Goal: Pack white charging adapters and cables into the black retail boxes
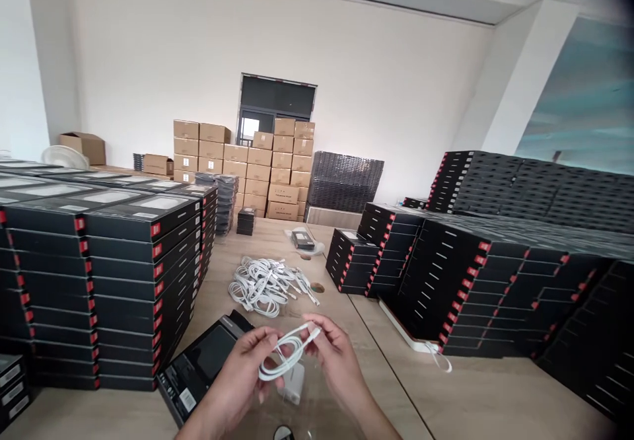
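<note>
A coiled white cable (283, 368) is held up between my two hands over the table. My left hand (242, 367) grips the loops at their left side, thumb on top. Between thumb and fingers, my right hand (337, 351) pinches the cable's connector end. Below the coil a small white device (293, 384) lies on the table, partly covered by the cable and my fingers. An open black box (205, 361) sits left of my hands, partly behind my left forearm. Farther forward lies a heap of white cables (270, 285).
Tall stacks of black boxes stand at the left (123, 281) and right (446, 281). A small item in clear wrap (302, 240) lies farther back on the table (366, 361). Brown cartons (257, 169) are piled by the wall. A round dark object (284, 433) shows at the bottom edge.
</note>
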Demonstrator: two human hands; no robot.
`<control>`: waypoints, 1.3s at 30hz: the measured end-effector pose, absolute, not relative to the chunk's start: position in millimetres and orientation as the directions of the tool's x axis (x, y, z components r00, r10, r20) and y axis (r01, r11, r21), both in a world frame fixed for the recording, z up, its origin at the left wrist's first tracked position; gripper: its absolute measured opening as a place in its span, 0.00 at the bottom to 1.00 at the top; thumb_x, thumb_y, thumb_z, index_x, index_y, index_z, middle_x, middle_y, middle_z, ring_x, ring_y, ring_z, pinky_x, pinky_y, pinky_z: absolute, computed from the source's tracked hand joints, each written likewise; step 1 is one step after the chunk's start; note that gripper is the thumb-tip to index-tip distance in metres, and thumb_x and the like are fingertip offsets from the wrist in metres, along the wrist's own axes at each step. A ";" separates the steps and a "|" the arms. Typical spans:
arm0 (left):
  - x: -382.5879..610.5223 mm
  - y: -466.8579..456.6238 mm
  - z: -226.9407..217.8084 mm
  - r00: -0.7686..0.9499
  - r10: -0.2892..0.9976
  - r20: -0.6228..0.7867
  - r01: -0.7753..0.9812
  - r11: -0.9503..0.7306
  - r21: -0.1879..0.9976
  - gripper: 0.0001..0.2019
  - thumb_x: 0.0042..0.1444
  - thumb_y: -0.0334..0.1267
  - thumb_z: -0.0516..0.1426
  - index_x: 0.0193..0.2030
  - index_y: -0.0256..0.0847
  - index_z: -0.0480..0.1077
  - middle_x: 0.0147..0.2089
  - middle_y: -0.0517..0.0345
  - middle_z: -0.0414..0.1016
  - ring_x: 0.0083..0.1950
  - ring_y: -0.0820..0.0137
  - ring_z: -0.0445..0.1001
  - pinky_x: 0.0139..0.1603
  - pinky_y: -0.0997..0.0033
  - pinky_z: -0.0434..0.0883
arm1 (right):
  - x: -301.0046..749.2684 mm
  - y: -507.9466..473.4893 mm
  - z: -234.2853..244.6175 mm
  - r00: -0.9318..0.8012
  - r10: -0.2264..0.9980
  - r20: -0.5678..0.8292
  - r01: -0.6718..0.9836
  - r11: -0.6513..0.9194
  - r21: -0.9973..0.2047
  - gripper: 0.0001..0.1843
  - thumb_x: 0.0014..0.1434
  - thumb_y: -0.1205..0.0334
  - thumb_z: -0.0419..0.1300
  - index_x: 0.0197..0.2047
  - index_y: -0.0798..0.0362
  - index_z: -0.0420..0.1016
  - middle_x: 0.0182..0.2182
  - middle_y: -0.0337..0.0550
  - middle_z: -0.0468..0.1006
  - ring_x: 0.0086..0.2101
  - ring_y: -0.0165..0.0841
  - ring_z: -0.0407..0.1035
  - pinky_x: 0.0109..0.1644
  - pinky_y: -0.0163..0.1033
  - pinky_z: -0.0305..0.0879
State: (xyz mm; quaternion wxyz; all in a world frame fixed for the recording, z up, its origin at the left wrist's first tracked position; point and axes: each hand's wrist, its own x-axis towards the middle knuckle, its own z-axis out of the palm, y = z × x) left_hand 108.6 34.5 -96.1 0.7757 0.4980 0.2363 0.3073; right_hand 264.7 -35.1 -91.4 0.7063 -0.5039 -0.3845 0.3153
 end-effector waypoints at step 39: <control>113.9 21.7 -113.1 0.619 0.754 0.222 -0.075 -0.225 0.972 0.20 0.61 0.57 0.49 0.31 0.42 0.64 0.23 0.65 0.64 0.19 0.76 0.63 0.19 0.77 0.61 | 256.6 -50.3 -82.7 0.114 0.979 0.167 0.544 0.079 -0.836 0.14 0.59 0.64 0.54 0.26 0.53 0.77 0.19 0.35 0.74 0.20 0.28 0.66 0.26 0.32 0.57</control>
